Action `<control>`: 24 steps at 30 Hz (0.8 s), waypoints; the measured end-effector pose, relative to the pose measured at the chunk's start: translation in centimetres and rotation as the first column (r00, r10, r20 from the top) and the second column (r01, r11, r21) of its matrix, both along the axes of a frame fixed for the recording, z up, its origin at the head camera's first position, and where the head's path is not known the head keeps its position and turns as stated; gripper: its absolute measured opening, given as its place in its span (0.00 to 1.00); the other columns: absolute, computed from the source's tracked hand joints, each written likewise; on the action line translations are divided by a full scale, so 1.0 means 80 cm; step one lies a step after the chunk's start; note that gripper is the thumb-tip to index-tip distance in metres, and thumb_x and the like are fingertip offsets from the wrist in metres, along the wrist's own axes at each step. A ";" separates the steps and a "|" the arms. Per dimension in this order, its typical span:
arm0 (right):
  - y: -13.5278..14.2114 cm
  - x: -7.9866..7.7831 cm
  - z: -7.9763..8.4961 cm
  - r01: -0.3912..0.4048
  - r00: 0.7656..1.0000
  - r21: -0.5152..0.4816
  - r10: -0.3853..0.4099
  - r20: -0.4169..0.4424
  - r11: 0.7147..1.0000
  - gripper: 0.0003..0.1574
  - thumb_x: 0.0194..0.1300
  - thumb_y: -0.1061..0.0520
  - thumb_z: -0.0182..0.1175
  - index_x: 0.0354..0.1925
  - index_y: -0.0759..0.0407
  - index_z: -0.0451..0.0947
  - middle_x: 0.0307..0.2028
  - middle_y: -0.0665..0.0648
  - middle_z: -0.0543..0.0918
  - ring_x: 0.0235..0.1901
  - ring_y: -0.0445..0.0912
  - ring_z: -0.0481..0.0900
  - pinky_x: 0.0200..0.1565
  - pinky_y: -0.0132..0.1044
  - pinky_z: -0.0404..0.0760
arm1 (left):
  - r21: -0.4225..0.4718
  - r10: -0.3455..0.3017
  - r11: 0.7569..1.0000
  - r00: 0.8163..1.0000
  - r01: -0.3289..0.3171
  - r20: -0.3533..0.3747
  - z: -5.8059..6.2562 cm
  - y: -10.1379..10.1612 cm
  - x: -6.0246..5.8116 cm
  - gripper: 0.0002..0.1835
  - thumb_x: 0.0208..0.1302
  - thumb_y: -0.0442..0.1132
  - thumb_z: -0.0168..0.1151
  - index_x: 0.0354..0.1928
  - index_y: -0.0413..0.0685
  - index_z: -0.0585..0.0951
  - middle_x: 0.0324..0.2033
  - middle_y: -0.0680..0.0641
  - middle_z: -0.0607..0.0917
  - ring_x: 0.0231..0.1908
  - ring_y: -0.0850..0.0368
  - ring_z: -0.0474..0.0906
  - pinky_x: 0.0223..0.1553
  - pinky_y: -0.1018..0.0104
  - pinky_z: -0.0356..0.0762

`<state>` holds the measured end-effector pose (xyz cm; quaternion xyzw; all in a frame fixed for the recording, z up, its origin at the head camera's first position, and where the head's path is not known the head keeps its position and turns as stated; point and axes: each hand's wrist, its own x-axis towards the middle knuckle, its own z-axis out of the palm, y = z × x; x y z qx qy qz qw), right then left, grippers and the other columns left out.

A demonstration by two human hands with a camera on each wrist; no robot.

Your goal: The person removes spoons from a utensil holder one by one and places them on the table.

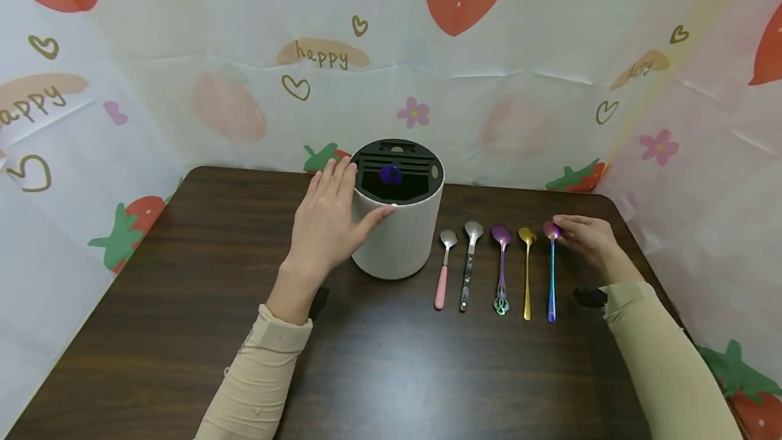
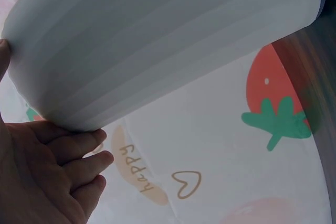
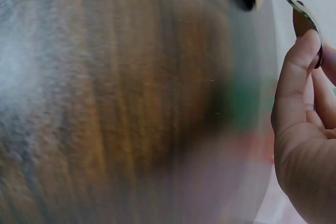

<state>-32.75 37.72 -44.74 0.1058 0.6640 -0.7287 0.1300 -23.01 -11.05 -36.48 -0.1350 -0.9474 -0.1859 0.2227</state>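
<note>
A white ribbed utensil holder (image 1: 397,240) with a black slotted lid (image 1: 398,155) stands at the back of the table. My left hand (image 1: 330,219) rests against its upper left side, fingers straight and spread, thumb across the front near the rim. In the left wrist view, the fingers (image 2: 86,163) touch the edge of the holder (image 2: 157,40). My right hand (image 1: 586,236) pinches the bowl of a spoon with a purple-pink bowl and blue handle (image 1: 552,277), at the right end of a row. The right wrist view shows the thumb against that bowl (image 3: 303,23).
Left of the held spoon lie a gold spoon (image 1: 527,277), a purple spoon with an ornate green handle end (image 1: 501,270), a silver spoon with a dark patterned handle (image 1: 468,270) and a pink-handled spoon (image 1: 442,277). A strawberry-print cloth (image 1: 391,87) hangs behind the dark wooden table (image 1: 153,331).
</note>
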 end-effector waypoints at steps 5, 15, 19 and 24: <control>0.001 -0.001 -0.009 -0.002 1.000 0.020 0.001 0.005 1.000 0.20 0.76 0.65 0.60 0.29 0.49 0.90 0.31 0.44 0.88 0.33 0.34 0.83 0.38 0.27 0.86 | 0.002 0.000 1.000 1.000 0.000 -0.005 0.001 0.001 0.000 0.52 0.69 0.71 0.58 0.78 0.36 0.63 0.78 0.37 0.64 0.79 0.40 0.55 0.80 0.49 0.47; 0.005 0.002 -0.019 -0.026 1.000 0.079 0.026 -0.010 0.997 0.14 0.75 0.66 0.60 0.37 0.54 0.89 0.34 0.44 0.87 0.35 0.36 0.85 0.42 0.28 0.87 | -0.005 0.002 1.000 1.000 -0.002 0.020 0.001 0.001 0.002 0.52 0.69 0.72 0.56 0.78 0.37 0.62 0.78 0.38 0.62 0.79 0.40 0.54 0.81 0.49 0.46; 0.003 0.003 -0.020 -0.032 0.997 0.219 0.046 -0.058 0.975 0.16 0.76 0.65 0.60 0.57 0.73 0.80 0.33 0.43 0.86 0.34 0.35 0.85 0.42 0.28 0.87 | -0.005 0.004 1.000 1.000 -0.004 0.021 0.002 0.001 0.002 0.53 0.69 0.72 0.57 0.78 0.36 0.62 0.78 0.37 0.62 0.79 0.40 0.54 0.80 0.49 0.47; 0.001 0.005 -0.023 -0.010 0.992 0.383 0.056 -0.109 0.924 0.31 0.76 0.62 0.61 0.65 0.86 0.67 0.32 0.40 0.84 0.32 0.33 0.85 0.41 0.28 0.87 | 0.003 0.002 1.000 1.000 -0.002 0.016 0.002 0.001 0.002 0.52 0.69 0.71 0.57 0.78 0.36 0.62 0.78 0.37 0.62 0.79 0.40 0.54 0.80 0.48 0.47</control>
